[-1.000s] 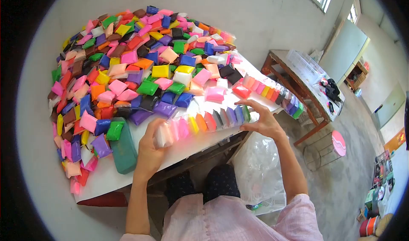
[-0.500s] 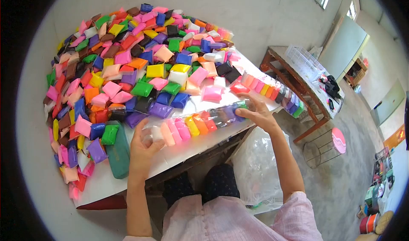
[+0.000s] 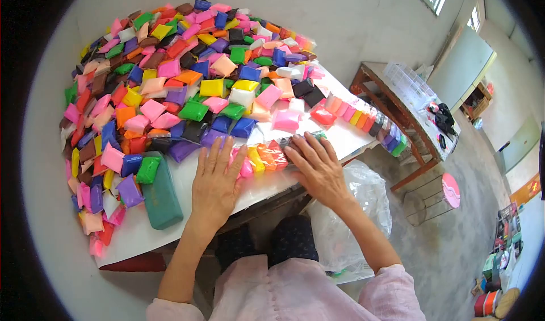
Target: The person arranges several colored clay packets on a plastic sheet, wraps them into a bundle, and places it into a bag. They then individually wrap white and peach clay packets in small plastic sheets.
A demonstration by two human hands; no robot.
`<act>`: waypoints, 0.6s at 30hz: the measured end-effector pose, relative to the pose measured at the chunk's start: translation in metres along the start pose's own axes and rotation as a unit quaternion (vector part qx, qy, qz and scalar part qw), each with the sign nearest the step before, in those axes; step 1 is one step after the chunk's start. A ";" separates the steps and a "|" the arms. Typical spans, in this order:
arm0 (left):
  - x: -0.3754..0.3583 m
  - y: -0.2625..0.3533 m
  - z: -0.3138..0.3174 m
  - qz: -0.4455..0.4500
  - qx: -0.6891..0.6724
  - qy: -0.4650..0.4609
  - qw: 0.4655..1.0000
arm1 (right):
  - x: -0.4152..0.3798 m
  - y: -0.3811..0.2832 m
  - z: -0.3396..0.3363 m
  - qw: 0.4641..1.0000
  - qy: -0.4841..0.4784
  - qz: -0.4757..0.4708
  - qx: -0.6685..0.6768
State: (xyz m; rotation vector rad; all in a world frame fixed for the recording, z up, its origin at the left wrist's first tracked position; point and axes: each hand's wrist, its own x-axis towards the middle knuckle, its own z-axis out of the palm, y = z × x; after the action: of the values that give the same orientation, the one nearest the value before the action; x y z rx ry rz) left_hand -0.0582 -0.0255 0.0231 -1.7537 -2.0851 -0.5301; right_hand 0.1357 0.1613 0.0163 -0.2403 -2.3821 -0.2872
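Note:
A clear plastic sleeve of coloured clay packets (image 3: 265, 158) lies along the front edge of the white-topped table, its pink, yellow, orange and red packets showing between my hands. Flat on its left end rests my left hand (image 3: 217, 179), fingers stretched out. My right hand (image 3: 317, 167) lies across its right end, fingers spread, covering most of the dark packets. Behind them spreads a large heap of loose coloured packets (image 3: 170, 82). Another filled sleeve (image 3: 363, 119) lies at the table's right end.
A green oblong case (image 3: 160, 199) sits left of my left hand. Below the table edge at right is a big clear plastic bag (image 3: 355, 213). A pink-topped stool (image 3: 450, 190) and a second table with a white wire basket (image 3: 407, 82) stand further right.
The filled sleeve has come down onto the table. Both hands have gone from gripping its ends to lying flat over it, closer together.

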 end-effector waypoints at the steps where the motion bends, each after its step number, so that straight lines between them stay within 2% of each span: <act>1: -0.002 -0.002 0.001 0.001 -0.009 0.012 1.000 | -0.005 0.004 0.004 1.000 -0.004 -0.024 -0.020; 6: -0.006 -0.005 0.001 0.021 -0.018 0.022 0.999 | -0.016 0.021 -0.009 0.999 -0.005 -0.015 0.027; 9: -0.006 0.004 -0.011 0.015 0.028 0.030 0.999 | -0.008 -0.004 -0.012 0.997 0.067 0.021 0.021; 10: -0.007 0.008 -0.015 0.011 0.049 0.033 0.998 | 0.001 -0.013 -0.010 0.996 0.081 0.005 0.037; 13: -0.009 0.009 -0.005 0.022 -0.049 0.004 0.999 | 0.028 -0.054 0.004 0.993 0.073 -0.011 0.094; 18: -0.015 0.003 -0.005 0.026 -0.059 0.008 0.998 | 0.009 -0.044 0.019 0.995 0.050 -0.061 0.057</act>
State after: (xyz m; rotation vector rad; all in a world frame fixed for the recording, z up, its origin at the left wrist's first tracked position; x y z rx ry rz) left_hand -0.0531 -0.0403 0.0206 -1.8574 -2.0281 -0.6633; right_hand 0.1055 0.1251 0.0028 -0.0261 -2.3088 -0.2136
